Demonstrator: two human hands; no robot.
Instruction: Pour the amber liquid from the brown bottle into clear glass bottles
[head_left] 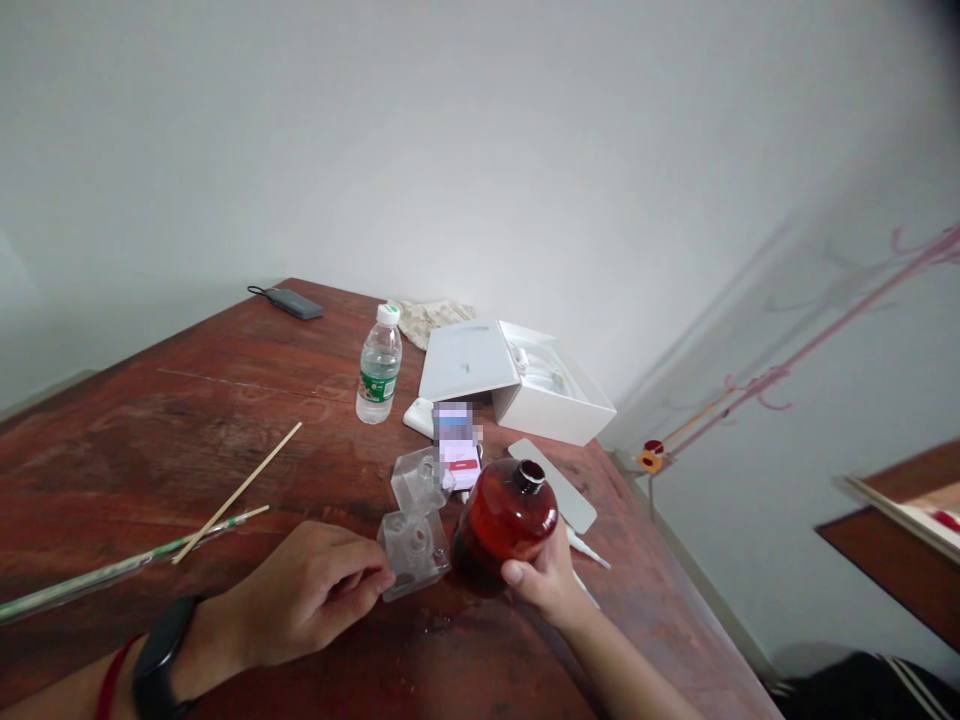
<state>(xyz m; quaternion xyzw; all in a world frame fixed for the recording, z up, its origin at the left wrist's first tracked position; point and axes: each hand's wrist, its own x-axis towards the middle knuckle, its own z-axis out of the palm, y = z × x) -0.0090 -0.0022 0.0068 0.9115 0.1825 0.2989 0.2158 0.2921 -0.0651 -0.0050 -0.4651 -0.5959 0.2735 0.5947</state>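
Observation:
My right hand [546, 580] is wrapped round an amber-brown bottle [514, 515] from its right side. The bottle has a short neck, no cap on it, and dark liquid low inside. My left hand [330, 580] is closed, its fingertips pinching the left edge of a clear plastic box [411, 560]. That box's open lid [420, 480] lies folded back behind it. Just past the lid is a lit phone [459, 460], partly blurred out.
A water bottle [380, 365] stands upright behind the plastic box. At the back right are a white carton [559, 415] and a propped white lid [465, 365]. Thin wooden sticks [240, 490] lie on the left of the table, and a grey power bank [295, 303] at the far corner.

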